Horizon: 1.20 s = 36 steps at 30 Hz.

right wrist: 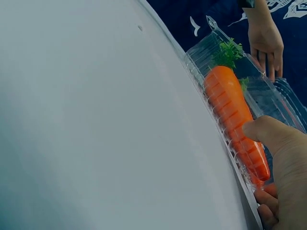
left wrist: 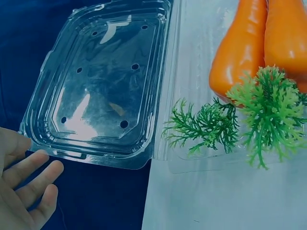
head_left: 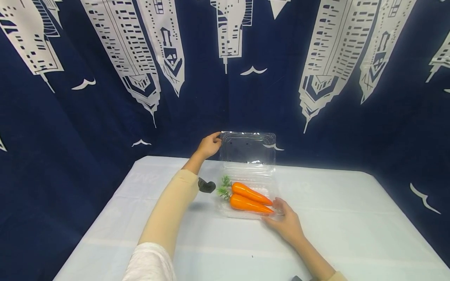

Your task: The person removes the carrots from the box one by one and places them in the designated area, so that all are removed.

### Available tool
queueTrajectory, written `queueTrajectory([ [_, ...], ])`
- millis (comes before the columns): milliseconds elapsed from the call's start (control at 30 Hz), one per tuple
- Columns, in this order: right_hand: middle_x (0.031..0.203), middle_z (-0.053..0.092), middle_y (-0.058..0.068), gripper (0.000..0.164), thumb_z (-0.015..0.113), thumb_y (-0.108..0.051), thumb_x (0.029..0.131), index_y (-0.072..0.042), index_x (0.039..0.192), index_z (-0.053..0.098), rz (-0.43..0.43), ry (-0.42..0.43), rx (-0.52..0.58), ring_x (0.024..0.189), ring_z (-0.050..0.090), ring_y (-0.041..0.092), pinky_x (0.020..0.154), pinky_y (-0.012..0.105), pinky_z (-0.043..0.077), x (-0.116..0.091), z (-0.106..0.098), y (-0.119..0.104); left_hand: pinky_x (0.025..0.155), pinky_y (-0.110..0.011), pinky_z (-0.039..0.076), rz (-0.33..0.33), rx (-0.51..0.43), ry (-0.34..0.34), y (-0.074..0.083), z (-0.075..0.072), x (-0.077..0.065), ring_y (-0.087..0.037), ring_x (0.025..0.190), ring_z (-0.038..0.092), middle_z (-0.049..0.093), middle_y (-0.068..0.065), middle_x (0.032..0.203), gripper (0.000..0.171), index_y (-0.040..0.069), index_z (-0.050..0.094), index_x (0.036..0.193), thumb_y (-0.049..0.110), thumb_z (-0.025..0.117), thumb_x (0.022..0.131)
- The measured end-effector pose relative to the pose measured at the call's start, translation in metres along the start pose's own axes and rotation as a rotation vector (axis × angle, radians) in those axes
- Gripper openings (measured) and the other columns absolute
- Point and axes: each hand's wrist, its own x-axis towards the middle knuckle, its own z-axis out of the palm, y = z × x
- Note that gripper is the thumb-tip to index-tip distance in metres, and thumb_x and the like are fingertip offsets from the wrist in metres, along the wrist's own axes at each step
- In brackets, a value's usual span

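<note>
A clear plastic clamshell container (head_left: 230, 212) sits on the table with its lid (head_left: 247, 152) raised at the back. Two glossy orange carrots, the nearer one (head_left: 247, 203) and the farther one (head_left: 251, 192), lie side by side in its base, feathery green tops (left wrist: 268, 115) to the left. My left hand (head_left: 209, 145) is at the lid's upper left corner, fingertips right at its edge and the other fingers loosely spread. With my right hand (head_left: 290, 226) I grip the right end of the base, thumb (right wrist: 256, 128) at the near wall and the other fingers around the end.
White cloth covers the table (head_left: 316, 218). Behind it hangs a dark blue curtain (head_left: 197, 105) with white building and bird prints; the lid stands in front of it. A small black object (head_left: 206, 185) shows beside the left forearm.
</note>
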Motion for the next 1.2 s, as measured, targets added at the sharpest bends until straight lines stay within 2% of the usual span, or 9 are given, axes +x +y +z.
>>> queueTrajectory([
  [267, 0.129, 0.059, 0.019, 0.08, 0.085, -0.029, 0.075, 0.002, 0.138, 0.046, 0.0, 0.003, -0.008, 0.119, 0.054, 0.035, 0.099, 0.052, 0.043, 0.0, 0.002, 0.0, 0.102, -0.044, 0.042, -0.01, 0.002, -0.004, -0.006, 0.001, -0.003, -0.032, 0.129, 0.048, 0.054, -0.015, 0.138, 0.056, 0.009, 0.031, 0.153, 0.016, 0.049, 0.1],
  [533, 0.13, 0.059, 0.019, 0.081, 0.085, -0.029, 0.075, 0.002, 0.138, 0.045, 0.002, -0.001, -0.004, 0.12, 0.054, 0.035, 0.1, 0.052, 0.042, 0.002, 0.002, -0.001, 0.095, -0.044, 0.047, 0.008, -0.032, 0.005, -0.016, 0.006, -0.02, -0.032, 0.125, 0.051, 0.05, -0.017, 0.14, 0.056, 0.009, 0.031, 0.152, 0.016, 0.05, 0.1],
  [667, 0.131, 0.058, 0.019, 0.082, 0.084, -0.031, 0.076, 0.001, 0.14, 0.044, 0.015, -0.01, -0.01, 0.121, 0.053, 0.035, 0.101, 0.052, 0.042, 0.002, 0.001, 0.0, 0.094, -0.045, 0.048, 0.026, -0.071, 0.014, -0.021, 0.012, -0.031, -0.031, 0.121, 0.054, 0.052, -0.017, 0.137, 0.053, 0.009, 0.036, 0.15, 0.016, 0.052, 0.1],
  [800, 0.133, 0.056, 0.02, 0.083, 0.083, -0.034, 0.078, 0.001, 0.141, 0.042, 0.033, -0.024, -0.007, 0.122, 0.052, 0.036, 0.102, 0.052, 0.041, 0.001, -0.002, -0.002, 0.091, -0.044, 0.05, 0.026, -0.12, 0.066, -0.027, 0.021, -0.041, -0.03, 0.116, 0.058, 0.057, -0.015, 0.131, 0.047, 0.008, 0.043, 0.145, 0.015, 0.054, 0.099],
  [933, 0.133, 0.056, 0.021, 0.083, 0.083, -0.034, 0.078, 0.001, 0.141, 0.042, 0.041, -0.029, -0.006, 0.122, 0.052, 0.036, 0.102, 0.053, 0.041, 0.0, -0.003, -0.004, 0.089, -0.041, 0.051, 0.071, -0.133, 0.107, -0.031, 0.031, -0.052, -0.029, 0.11, 0.061, 0.063, -0.013, 0.122, 0.039, 0.006, 0.054, 0.135, 0.014, 0.056, 0.097],
  [1033, 0.133, 0.056, 0.02, 0.082, 0.083, -0.032, 0.077, 0.001, 0.141, 0.042, 0.042, -0.027, -0.006, 0.122, 0.052, 0.035, 0.102, 0.052, 0.041, 0.0, -0.002, -0.004, 0.087, -0.039, 0.052, 0.12, -0.121, 0.083, -0.031, 0.038, -0.061, -0.027, 0.106, 0.062, 0.066, -0.01, 0.115, 0.031, 0.004, 0.062, 0.125, 0.015, 0.058, 0.097],
  [1200, 0.132, 0.057, 0.02, 0.082, 0.083, -0.031, 0.078, 0.001, 0.141, 0.042, 0.04, -0.025, -0.012, 0.121, 0.052, 0.035, 0.101, 0.052, 0.041, 0.0, -0.001, -0.003, 0.084, -0.035, 0.053, 0.199, -0.077, -0.031, -0.031, 0.049, -0.069, -0.023, 0.1, 0.063, 0.07, -0.006, 0.108, 0.023, 0.004, 0.069, 0.114, 0.015, 0.06, 0.096],
])
